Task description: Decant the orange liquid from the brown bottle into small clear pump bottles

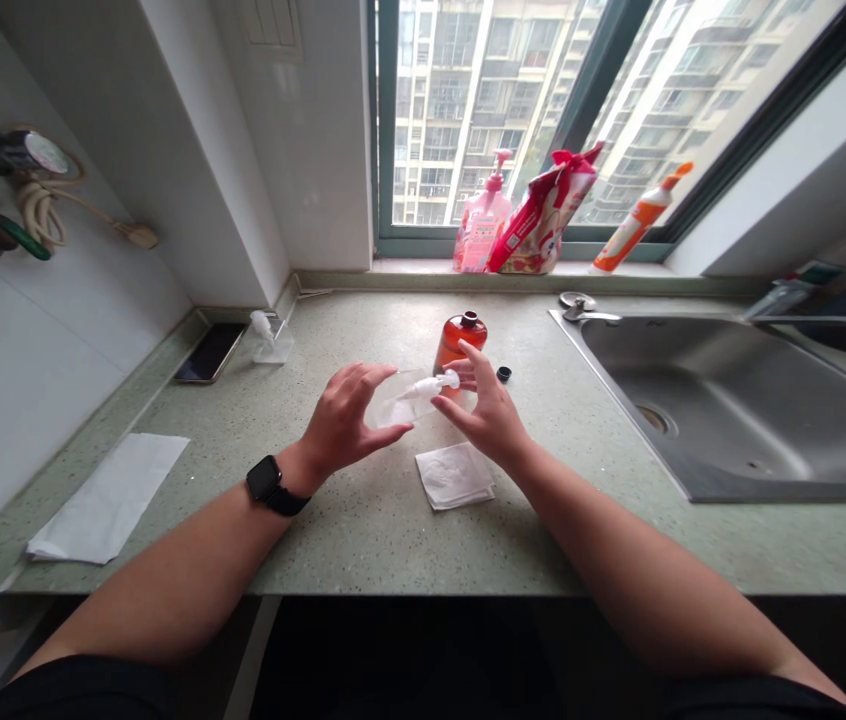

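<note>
A clear pump bottle (387, 402) with a white pump head (427, 387) is held tilted on its side above the counter. My left hand (340, 420) is closed around its base end, thumb below and fingers above. My right hand (487, 405) grips the pump end between thumb and fingers, with the index finger raised. Just behind it stands an amber bottle (460, 332) of orange-red liquid, its neck uncapped. A small black cap (504, 374) lies to the right of that bottle. In front of my right hand is a folded white tissue (455, 476).
Another clear pump bottle (271, 342) stands at the back left beside a phone (211, 352). White paper (112, 495) lies at the left. A steel sink (738, 400) is on the right. The windowsill holds a pink pump bottle (480, 232), a red pouch (547, 215) and an orange tube (637, 225).
</note>
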The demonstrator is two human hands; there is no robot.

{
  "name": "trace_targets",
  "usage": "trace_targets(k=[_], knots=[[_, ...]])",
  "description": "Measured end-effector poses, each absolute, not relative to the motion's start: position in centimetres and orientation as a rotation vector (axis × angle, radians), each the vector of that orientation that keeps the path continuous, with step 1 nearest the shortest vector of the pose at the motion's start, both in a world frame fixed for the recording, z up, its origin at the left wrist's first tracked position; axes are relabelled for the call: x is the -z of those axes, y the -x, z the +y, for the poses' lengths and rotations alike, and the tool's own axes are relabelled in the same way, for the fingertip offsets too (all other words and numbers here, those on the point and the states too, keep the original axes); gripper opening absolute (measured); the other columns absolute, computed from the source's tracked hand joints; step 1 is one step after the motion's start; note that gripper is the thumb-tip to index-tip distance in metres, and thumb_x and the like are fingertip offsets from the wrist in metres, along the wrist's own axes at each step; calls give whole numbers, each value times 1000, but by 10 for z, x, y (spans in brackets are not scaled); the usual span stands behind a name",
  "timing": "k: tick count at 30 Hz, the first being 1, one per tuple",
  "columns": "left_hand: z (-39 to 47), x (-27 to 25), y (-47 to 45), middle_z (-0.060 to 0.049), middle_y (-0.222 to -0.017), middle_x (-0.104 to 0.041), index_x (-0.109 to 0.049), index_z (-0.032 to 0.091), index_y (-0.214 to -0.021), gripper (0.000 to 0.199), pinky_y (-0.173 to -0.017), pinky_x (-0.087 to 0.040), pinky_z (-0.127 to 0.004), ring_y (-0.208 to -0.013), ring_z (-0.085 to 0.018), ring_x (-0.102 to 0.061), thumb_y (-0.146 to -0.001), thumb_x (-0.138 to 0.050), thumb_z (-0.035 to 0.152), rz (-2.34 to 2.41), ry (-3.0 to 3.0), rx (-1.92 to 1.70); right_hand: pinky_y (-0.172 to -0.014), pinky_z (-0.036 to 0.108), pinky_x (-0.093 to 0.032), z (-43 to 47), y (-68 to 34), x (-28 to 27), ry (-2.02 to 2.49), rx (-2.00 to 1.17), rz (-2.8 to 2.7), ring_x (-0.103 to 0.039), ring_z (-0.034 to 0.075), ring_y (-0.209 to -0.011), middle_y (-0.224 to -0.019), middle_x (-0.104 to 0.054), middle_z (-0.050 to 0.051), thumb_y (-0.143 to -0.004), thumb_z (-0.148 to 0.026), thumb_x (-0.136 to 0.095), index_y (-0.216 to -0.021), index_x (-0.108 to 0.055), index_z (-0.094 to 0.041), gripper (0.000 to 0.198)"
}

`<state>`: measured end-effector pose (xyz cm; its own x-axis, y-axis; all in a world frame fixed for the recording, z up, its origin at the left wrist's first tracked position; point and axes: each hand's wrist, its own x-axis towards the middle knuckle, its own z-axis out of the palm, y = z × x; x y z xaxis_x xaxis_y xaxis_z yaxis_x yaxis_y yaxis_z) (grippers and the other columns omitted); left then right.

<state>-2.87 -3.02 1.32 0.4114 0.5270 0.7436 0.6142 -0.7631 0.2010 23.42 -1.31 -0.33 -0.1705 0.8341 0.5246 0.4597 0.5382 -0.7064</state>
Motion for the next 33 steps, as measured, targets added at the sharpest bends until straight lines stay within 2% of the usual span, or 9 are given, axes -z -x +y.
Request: trace_targets(k=[7, 11, 15, 19, 22, 26, 30, 33], knots=[[-30, -11, 27, -14, -130, -74, -50, 24, -146, 69, -112, -57, -56, -124, -33, -72, -93, -80, 57, -1045, 2605, 1273, -102, 55, -61, -15, -233, 2, 1023, -541, -1868, -72, 33, -117, -128, -74, 13, -84, -68, -82, -162, -41, -30, 96], [-31, -11, 26, -14, -131, -74, -49, 24, -144, 67, -114, -57, -58, -124, -33, -73, -94, -79, 57, -976, 2634, 1290, -101, 54, -62, -17, -230, 0, 1038, -550, -1834, -73, 31, -116, -126, -75, 13, -89, -67, -77, -159, -44, -30, 86], [-30, -12, 28, -14, -129, -72, -49, 24, -144, 67, -109, -61, -55, -125, -33, -72, -93, -80, 54, -1042, 2632, 1331, -101, 56, -63, -14, -233, 0, 1074, -536, -1786, -73, 31, -114, -123, -75, 12, -92, -65, -75, -154, -50, -30, 75], [-29, -10, 28, -14, -129, -70, -47, 23, -145, 70, -105, -63, -52, -122, -32, -74, -92, -81, 54, -1059, 2655, 1359, -100, 55, -64, -13, -233, 0, 1031, -586, -1774, -72, 30, -113, -123, -73, 11, -88, -66, -79, -135, -60, -28, 63], [-29, -8, 27, -14, -131, -71, -45, 24, -148, 73, -110, -60, -56, -123, -33, -74, -92, -81, 54, -1027, 2646, 1346, -100, 51, -64, -18, -228, -4, 960, -691, -1778, -71, 29, -116, -123, -70, 11, -86, -67, -80, -120, -63, -28, 55], [-29, -7, 25, -15, -134, -72, -41, 24, -153, 77, -120, -52, -63, -126, -33, -73, -93, -81, 52, -960, 2642, 1299, -100, 48, -62, -22, -225, -11, 862, -808, -1761, -67, 30, -124, -125, -68, 10, -85, -67, -82, -111, -66, -29, 49], [-29, -7, 24, -16, -136, -72, -40, 23, -155, 78, -123, -50, -62, -126, -33, -73, -94, -81, 50, -913, 2661, 1294, -111, 53, -55, -20, -228, -14, 833, -872, -1773, -66, 30, -127, -127, -69, 9, -82, -66, -86, -106, -70, -29, 47], [-29, -8, 24, -16, -137, -72, -40, 23, -155, 78, -122, -51, -62, -125, -33, -74, -94, -80, 52, -888, 2666, 1281, -112, 55, -53, -18, -230, -14, 836, -929, -1767, -66, 31, -126, -127, -70, 9, -79, -67, -88, -100, -72, -28, 46]])
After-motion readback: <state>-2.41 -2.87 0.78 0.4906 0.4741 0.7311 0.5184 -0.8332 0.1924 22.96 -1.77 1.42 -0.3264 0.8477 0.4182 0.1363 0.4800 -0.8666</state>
